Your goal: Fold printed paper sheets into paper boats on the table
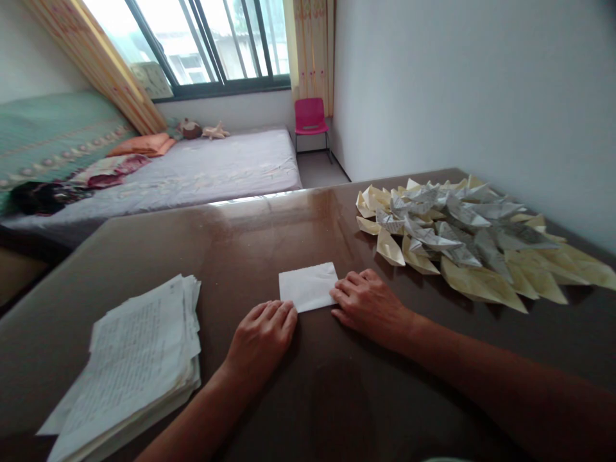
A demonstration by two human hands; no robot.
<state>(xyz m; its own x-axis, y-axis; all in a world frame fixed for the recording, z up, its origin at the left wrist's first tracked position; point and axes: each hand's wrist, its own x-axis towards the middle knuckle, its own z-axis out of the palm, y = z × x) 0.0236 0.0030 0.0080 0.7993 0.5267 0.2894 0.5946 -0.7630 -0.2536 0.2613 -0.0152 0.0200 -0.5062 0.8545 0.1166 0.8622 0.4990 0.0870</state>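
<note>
A small folded sheet of white paper point(308, 287) lies on the brown tabletop point(240, 250) between my hands. My left hand point(264, 327) has its fingers together, closed at the paper's lower left corner. My right hand point(368, 305) is closed on the paper's right edge, fingers bent and thumb close below. Both thumbs are partly or wholly hidden. Many folded paper boats point(476, 234), cream and printed white, are heaped beyond my right hand. Left of my left hand lies an uneven stack of printed sheets point(132, 359).
A white wall point(471, 83) runs along the table's right side, close to the boats. Past the far edge are a bed point(231, 160), a pink chair point(310, 119) and a window point(216, 45) with yellow curtains. The glossy tabletop reflects light.
</note>
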